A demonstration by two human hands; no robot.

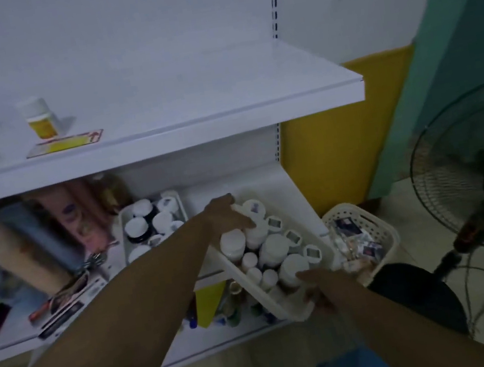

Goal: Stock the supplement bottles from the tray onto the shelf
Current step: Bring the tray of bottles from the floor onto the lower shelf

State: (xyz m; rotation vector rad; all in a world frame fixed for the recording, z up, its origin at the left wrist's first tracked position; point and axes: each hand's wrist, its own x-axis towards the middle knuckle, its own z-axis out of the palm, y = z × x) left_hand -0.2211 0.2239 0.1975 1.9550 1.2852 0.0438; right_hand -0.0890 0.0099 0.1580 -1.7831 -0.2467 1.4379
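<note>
step in hand looks like getting the tray (256,288) of bottles (275,247) somewhere steady so they can go up on the shelf (190,96). right now the tray is off the lower shelf (285,197) at its near end and tilted, near corner lowest, packed with white-capped bottles standing close together.

left hand (227,217) is curled over the far end of the tray, thumb lying against a cap. right hand (316,291) grips the near corner, thumb over the rim and fingers underneath as far as i can tell.

my two cents on doing this bit well:
- level the tray first. with that tilt the bottles probably want to slide toward the low corner, and the tall ones could tip out.
- take the weight from under the tray with both hands, not just the rim. thin plastic likely flexes.
- mind the other tray (123,232) of bottles just beside it on the lower shelf, and the basket (389,233) on the floor near the right elbow.
- the top shelf is mostly bare, one yellow-label bottle (39,119) at the left, so i'd rest the tray there and line the bottles up from that one.
</note>
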